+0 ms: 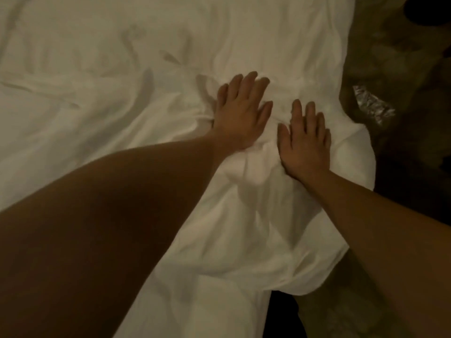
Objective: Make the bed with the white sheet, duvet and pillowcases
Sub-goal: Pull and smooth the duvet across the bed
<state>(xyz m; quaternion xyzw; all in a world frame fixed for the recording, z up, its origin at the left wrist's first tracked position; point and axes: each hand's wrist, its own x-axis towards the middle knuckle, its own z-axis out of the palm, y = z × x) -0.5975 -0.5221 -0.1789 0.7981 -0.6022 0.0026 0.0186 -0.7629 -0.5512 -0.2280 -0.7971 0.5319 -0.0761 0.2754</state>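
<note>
A white duvet (102, 89) covers the bed, creased and bunched, and fills most of the head view. Its corner hangs over the bed's right edge near the middle right. My left hand (241, 113) lies flat on the duvet with its fingers straight and spread, pressing the fabric down. My right hand (305, 142) lies flat beside it, just to the right, fingers straight, also pressing on the duvet near the corner. A raised fold of fabric sits between and below the two hands. No pillowcase is in view.
Dark patterned floor (400, 69) runs along the right side of the bed. A small crumpled shiny wrapper (373, 106) lies on the floor close to the duvet corner. A dark object (427, 13) sits at the top right.
</note>
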